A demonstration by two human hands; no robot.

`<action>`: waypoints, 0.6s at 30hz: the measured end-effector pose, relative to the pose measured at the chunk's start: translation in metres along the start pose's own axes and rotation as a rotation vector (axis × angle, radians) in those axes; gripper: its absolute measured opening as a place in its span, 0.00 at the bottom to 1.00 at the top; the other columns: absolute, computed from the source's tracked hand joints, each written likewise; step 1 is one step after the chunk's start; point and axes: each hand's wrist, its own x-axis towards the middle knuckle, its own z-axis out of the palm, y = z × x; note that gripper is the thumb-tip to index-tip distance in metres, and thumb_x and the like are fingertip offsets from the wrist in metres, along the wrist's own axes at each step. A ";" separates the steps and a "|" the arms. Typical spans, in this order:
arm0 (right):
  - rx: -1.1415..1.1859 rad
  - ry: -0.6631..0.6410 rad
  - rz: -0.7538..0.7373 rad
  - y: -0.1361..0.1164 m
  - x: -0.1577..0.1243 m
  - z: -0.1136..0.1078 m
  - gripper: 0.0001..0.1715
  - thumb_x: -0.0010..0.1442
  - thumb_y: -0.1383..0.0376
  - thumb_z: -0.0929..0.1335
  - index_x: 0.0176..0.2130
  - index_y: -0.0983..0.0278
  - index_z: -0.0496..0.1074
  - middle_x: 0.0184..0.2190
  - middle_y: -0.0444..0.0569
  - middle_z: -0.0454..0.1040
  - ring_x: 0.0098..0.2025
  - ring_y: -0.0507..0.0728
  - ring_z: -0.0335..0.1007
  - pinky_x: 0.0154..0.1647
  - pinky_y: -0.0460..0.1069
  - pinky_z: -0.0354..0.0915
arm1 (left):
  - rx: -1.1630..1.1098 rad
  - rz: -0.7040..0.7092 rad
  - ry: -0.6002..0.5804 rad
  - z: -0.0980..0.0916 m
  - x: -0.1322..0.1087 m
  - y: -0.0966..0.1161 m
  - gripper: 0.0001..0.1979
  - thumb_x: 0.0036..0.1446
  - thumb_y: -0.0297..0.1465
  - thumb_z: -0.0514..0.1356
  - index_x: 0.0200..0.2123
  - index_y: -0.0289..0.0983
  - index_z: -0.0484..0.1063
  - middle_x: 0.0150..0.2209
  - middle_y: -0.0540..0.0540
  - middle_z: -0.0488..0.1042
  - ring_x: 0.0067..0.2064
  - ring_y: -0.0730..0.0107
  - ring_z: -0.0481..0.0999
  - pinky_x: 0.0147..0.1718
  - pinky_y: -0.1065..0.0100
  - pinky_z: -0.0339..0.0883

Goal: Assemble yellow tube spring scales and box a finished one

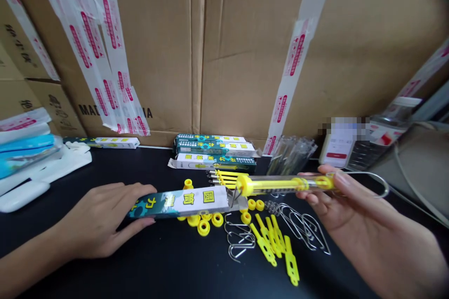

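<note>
My left hand [105, 217] grips the closed end of a long, narrow printed box [182, 202], whose open end faces right. In my right hand [361, 215] is a tubular spring scale [277, 185], clear with yellow ends, held between thumb and fingers. Its small hook is at the mouth of the box, and a large wire hook [384, 184] sticks out at the other end. Below lie yellow rings [203, 227], small S-shaped metal hooks [240, 238], flat yellow strips [292, 261] and large wire hooks [305, 229].
Several similar boxes [213, 147] are stacked behind. Clear tubes [291, 154], a phone [336, 142] and a plastic bottle [382, 133] stand at the back right. Blue-and-white packaging [31, 145] sits at left. A large cardboard carton [245, 56] walls off the back.
</note>
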 end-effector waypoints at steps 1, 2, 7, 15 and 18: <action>-0.004 -0.001 0.006 0.000 0.000 0.000 0.15 0.46 0.61 0.81 0.36 0.62 0.85 0.33 0.51 0.86 0.33 0.58 0.83 0.38 0.45 0.81 | 0.003 0.007 -0.002 -0.001 0.000 0.000 0.19 0.64 0.37 0.62 0.57 0.42 0.68 0.42 0.44 0.85 0.34 0.55 0.86 0.37 0.59 0.79; -0.010 -0.002 0.010 0.000 0.001 0.000 0.15 0.46 0.61 0.81 0.36 0.62 0.85 0.33 0.51 0.86 0.32 0.58 0.83 0.38 0.45 0.81 | 0.005 0.014 -0.002 -0.001 -0.001 -0.001 0.19 0.65 0.37 0.62 0.58 0.42 0.67 0.42 0.44 0.85 0.35 0.55 0.86 0.37 0.59 0.79; -0.029 0.006 0.005 0.000 0.003 0.003 0.16 0.42 0.61 0.81 0.34 0.62 0.85 0.31 0.50 0.85 0.31 0.57 0.83 0.37 0.45 0.80 | 0.026 0.048 0.020 -0.004 -0.003 -0.006 0.20 0.66 0.37 0.61 0.59 0.41 0.67 0.42 0.43 0.85 0.36 0.57 0.86 0.39 0.61 0.80; 0.009 0.138 -0.048 -0.003 0.006 0.007 0.24 0.25 0.62 0.84 0.27 0.65 0.84 0.28 0.51 0.84 0.26 0.57 0.81 0.30 0.44 0.80 | 0.064 0.104 0.054 -0.006 -0.004 -0.016 0.18 0.67 0.35 0.59 0.58 0.35 0.68 0.43 0.42 0.85 0.36 0.58 0.86 0.37 0.62 0.79; 0.016 0.178 -0.044 -0.004 0.007 0.007 0.24 0.23 0.63 0.83 0.27 0.65 0.84 0.28 0.53 0.85 0.26 0.57 0.81 0.30 0.44 0.80 | 0.032 0.113 0.064 -0.007 -0.003 -0.014 0.18 0.67 0.34 0.60 0.57 0.36 0.69 0.42 0.43 0.85 0.35 0.60 0.86 0.36 0.64 0.79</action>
